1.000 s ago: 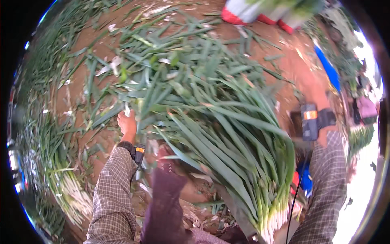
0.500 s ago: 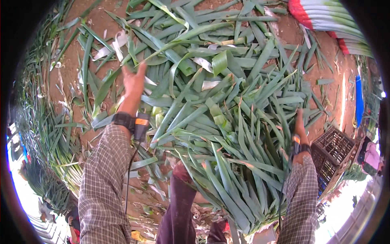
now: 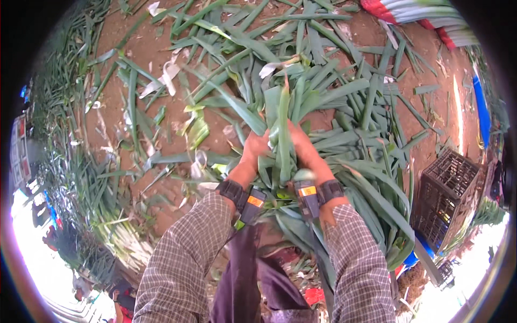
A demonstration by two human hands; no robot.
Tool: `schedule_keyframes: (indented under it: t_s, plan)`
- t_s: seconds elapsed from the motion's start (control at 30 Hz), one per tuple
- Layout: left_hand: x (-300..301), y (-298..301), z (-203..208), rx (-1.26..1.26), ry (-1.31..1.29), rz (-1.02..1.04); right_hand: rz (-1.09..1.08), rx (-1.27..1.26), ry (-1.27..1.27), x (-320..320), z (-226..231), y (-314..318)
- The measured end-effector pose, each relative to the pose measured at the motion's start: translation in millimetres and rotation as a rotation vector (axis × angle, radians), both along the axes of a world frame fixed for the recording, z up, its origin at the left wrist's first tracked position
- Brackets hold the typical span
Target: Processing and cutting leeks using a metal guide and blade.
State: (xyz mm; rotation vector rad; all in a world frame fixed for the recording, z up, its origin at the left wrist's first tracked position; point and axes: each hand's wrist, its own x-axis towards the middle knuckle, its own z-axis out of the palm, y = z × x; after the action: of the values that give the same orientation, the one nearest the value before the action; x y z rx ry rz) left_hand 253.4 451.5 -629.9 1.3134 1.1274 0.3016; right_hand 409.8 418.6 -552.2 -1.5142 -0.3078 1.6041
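My left hand and my right hand are close together at mid-picture, pressed round a bunch of long green leek leaves from both sides. Their fingers are partly hidden among the leaves. The bunch fans out away from me, one leaf standing up with a brownish tip. Around and beyond it, more loose leek leaves lie in a heap on brown soil. Beside my right forearm, a thick mass of leek tops leans over. Each wrist wears a dark strap with a small device.
A brown slatted plastic crate stands at the right. White-stalked bundles with red wrapping lie at the far right, near a blue strip. Many leeks line the left side. My leg is below my hands.
My hands were wide apart at both sides of the heap, fingers spread on the left. Both have come together at the middle round the leaves, baring soil at the left.
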Motion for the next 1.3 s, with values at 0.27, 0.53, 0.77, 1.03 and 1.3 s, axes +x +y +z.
schedule_keyframes:
  t_s: [0.27,0.53,0.77,1.03,1.3]
  plan:
    - [-10.6,33.0,216.1,0.379,0.338,0.070,0.618,0.304,-0.516,-4.4,129.9,33.8]
    - [-81.3,40.1,402.6,0.686,0.614,-0.255,0.226,0.063,0.185,-93.5,356.4,59.1]
    - [-183.7,62.2,422.9,-0.055,0.324,-0.345,0.222,-0.188,0.371,-191.3,376.6,66.2]
    - [-531.3,404.2,656.8,-0.061,-0.602,0.580,0.502,0.770,-0.167,-436.8,597.1,416.9]
    - [-846.5,377.0,696.2,0.613,0.270,1.010,0.534,0.935,-0.383,-435.6,649.0,423.2]
